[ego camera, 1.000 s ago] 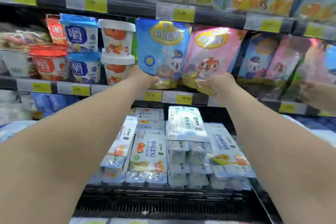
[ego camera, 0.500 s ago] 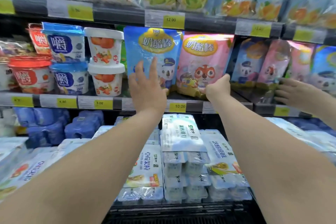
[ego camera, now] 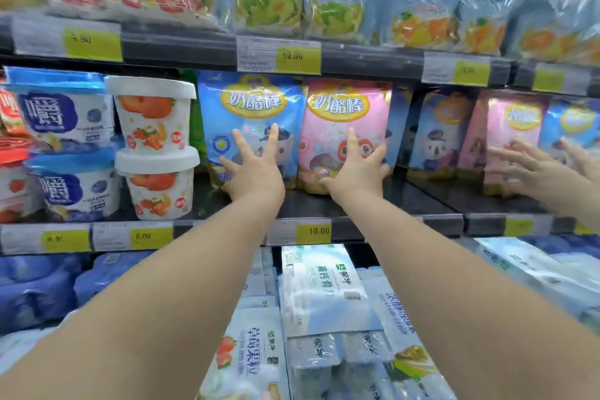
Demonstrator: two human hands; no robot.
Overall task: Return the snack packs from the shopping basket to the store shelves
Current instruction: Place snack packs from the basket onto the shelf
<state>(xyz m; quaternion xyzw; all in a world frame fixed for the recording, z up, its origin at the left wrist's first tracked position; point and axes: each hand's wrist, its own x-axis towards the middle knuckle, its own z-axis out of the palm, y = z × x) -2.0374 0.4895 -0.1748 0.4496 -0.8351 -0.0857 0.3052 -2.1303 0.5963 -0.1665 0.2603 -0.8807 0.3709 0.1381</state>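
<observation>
A blue snack pack (ego camera: 250,110) with a cartoon koala stands upright on the middle shelf (ego camera: 328,204). Right beside it stands a pink snack pack (ego camera: 344,120) with a cartoon fox. My left hand (ego camera: 255,169) presses flat on the blue pack's lower front, fingers spread and straight. My right hand (ego camera: 357,169) presses against the pink pack's lower front, fingers spread. The shopping basket is out of view.
Stacked yogurt tubs (ego camera: 152,146) stand left of the blue pack. More blue and pink packs (ego camera: 513,133) fill the shelf to the right, where another person's hands (ego camera: 532,169) reach in. Bagged yogurts line the top shelf; multipacks (ego camera: 321,295) lie below.
Both packs went from being held at their bottoms to standing on the shelf. My hands let go and now press flat on their fronts. The view has come closer.
</observation>
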